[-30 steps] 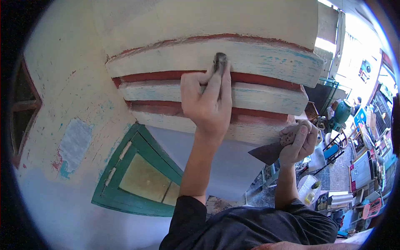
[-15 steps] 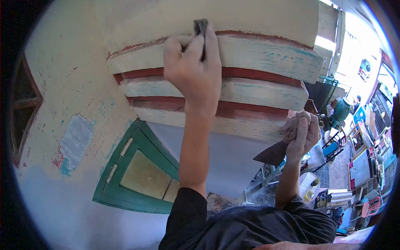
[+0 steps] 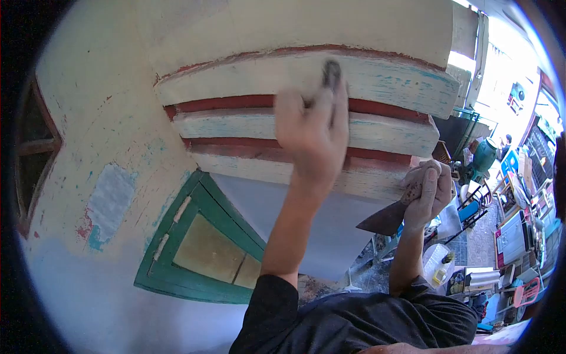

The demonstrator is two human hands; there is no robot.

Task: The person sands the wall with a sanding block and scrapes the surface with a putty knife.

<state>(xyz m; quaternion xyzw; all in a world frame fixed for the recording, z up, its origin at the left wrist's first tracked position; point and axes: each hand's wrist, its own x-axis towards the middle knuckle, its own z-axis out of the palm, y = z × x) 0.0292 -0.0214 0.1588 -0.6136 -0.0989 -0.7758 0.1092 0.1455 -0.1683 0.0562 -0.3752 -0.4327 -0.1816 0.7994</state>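
Observation:
My left hand (image 3: 312, 133) is raised over the stepped moulding, slightly blurred by motion. Its fingers pinch a small dark folded piece of sandpaper (image 3: 332, 74) against the top cream band (image 3: 401, 79), where patches of worn blue paint show. Lower on the right, my right hand (image 3: 429, 192) is closed around the handle of a putty knife (image 3: 383, 219). The handle is mostly hidden by the fingers, and the dark triangular blade points left and down, just below the lowest band. Dusty red grooves (image 3: 236, 105) run between the cream bands.
A green-framed panel (image 3: 194, 251) is below the moulding at left. The cream wall (image 3: 88, 118) has scuffs and a grey patch (image 3: 111, 197). On the right, below me, are a green jar (image 3: 484, 153), a pink chair (image 3: 525, 292) and stacked furniture; a person is farther back.
My left hand has moved right and down with the sandpaper, from the moulding's upper edge onto the top band. My right hand and the putty knife have hardly moved.

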